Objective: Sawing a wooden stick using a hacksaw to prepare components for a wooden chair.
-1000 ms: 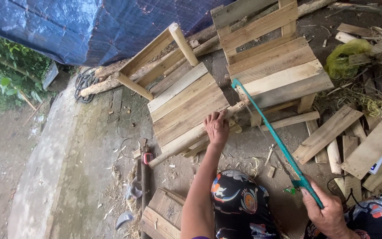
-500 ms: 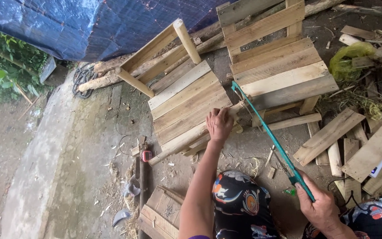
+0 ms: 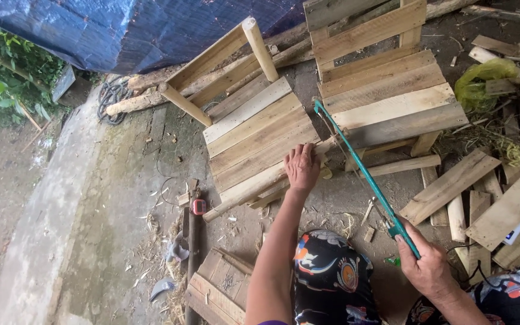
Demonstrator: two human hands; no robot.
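Note:
My left hand (image 3: 301, 168) presses flat on the front edge of a tilted wooden chair seat (image 3: 254, 135) made of pale planks. My right hand (image 3: 430, 268) grips the handle of a teal-framed hacksaw (image 3: 362, 174). Its long frame runs up and left to the gap between this chair and a second wooden chair (image 3: 386, 90) at the right. The saw tip sits near the round pole (image 3: 254, 188) under the seat's front edge. My knees in patterned cloth (image 3: 332, 277) show at the bottom.
Loose planks and offcuts (image 3: 482, 198) lie at the right, beside a green plastic bag (image 3: 482, 81). A blue tarp (image 3: 133, 30) hangs at the back. A small wooden piece (image 3: 218, 289) and a red tape measure (image 3: 198, 206) lie on the dirt floor, with a coiled rope (image 3: 111, 95) farther back.
The saw has slid a little down and right with my right hand. My left hand stays on the chair seat's front edge.

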